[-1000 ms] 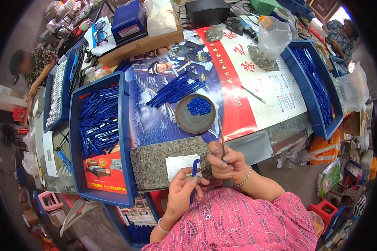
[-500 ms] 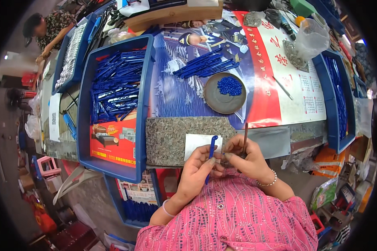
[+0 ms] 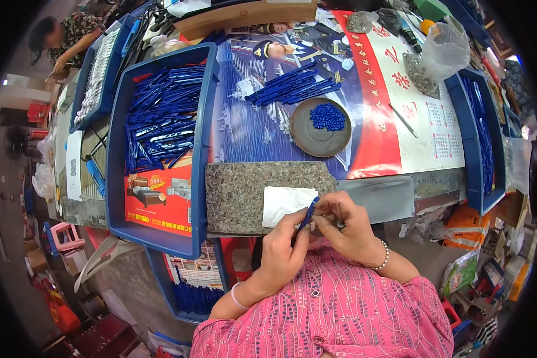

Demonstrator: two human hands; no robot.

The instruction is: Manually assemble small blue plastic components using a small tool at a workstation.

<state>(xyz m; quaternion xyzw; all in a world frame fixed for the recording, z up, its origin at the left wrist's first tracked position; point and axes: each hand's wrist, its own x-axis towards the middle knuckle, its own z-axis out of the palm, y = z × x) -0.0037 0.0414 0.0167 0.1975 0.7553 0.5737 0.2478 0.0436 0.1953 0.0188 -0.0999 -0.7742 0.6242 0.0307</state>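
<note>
A slim blue plastic strip (image 3: pixel 309 213) is held slanting in my left hand (image 3: pixel 285 241), closed round its lower part in front of my chest. My right hand (image 3: pixel 346 224) has its fingers pinched together at the upper part of the same strip. The thin brown stick seen in it earlier cannot be made out. Just behind my hands, a white paper (image 3: pixel 283 203) lies on a speckled stone slab (image 3: pixel 235 194). Farther back, a round dark dish (image 3: pixel 307 143) holds many small blue pieces (image 3: pixel 327 117).
A blue tray (image 3: pixel 200 137) with many blue strips (image 3: pixel 164 113) stands at the left. More strips (image 3: pixel 292 86) lie loose on the poster-covered table. A slim pointed tool (image 3: pixel 404 121) and another blue tray (image 3: pixel 470 143) are at the right. A person (image 3: pixel 71 48) is at the far left.
My right hand has moved left and in to the blue strip. The strip, upright before, now slants with its top to the right. The brown stick no longer shows.
</note>
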